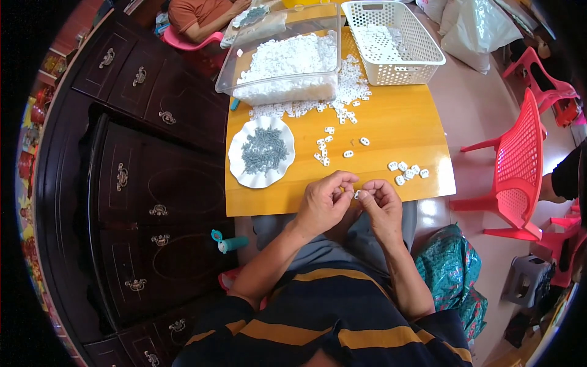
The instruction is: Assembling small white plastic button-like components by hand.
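At the near edge of the table, my two hands meet fingertip to fingertip. My right hand [383,211] pinches a small white plastic piece [357,195] between thumb and forefinger. My left hand [325,199] is closed beside it, thumb against fingers; whatever it grips is hidden or too small to name. Just beyond lie two loose white oval pieces [348,154] and a tiny brown screw-like bit [353,142]. To the left of them is a small cluster of white pieces [322,147]; another cluster [408,173] lies to the right. A scalloped white plate [239,165] holds a heap of grey screws [264,150].
A clear plastic bin [229,82] full of white pieces stands at the back, with more pieces [351,79] spilled around it. Beside it is a white perforated basket [403,74]. Dark cabinets [165,165] line the left; a red chair [520,159] stands right. Another person [199,18] sits far left.
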A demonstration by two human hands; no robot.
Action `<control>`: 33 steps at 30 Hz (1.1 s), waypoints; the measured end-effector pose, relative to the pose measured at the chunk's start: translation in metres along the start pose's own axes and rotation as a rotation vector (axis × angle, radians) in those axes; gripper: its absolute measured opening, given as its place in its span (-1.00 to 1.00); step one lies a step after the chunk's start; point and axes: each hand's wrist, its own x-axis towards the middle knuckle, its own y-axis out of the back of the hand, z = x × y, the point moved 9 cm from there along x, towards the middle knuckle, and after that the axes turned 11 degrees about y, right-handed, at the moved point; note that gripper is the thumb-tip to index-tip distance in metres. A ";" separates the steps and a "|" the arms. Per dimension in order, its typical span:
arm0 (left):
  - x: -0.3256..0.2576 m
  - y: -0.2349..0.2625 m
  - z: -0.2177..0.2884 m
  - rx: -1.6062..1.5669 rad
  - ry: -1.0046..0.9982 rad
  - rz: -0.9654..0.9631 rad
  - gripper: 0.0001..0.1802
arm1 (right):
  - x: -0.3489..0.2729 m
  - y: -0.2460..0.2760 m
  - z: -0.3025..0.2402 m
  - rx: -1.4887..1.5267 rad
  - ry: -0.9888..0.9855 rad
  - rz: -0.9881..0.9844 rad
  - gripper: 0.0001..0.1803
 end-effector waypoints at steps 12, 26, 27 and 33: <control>0.001 -0.005 -0.001 0.059 -0.037 0.010 -0.72 | -0.001 0.004 0.005 -0.019 0.008 0.038 -0.89; 0.062 0.017 0.005 0.560 -0.275 0.239 -0.79 | 0.006 0.020 -0.015 -0.082 0.098 0.145 -0.90; 0.065 0.013 0.001 0.615 -0.270 0.215 -0.80 | 0.007 0.020 -0.016 -0.078 0.105 0.144 -0.90; 0.073 0.001 -0.002 0.677 -0.250 0.176 -0.85 | 0.008 0.022 -0.016 -0.072 0.103 0.147 -0.90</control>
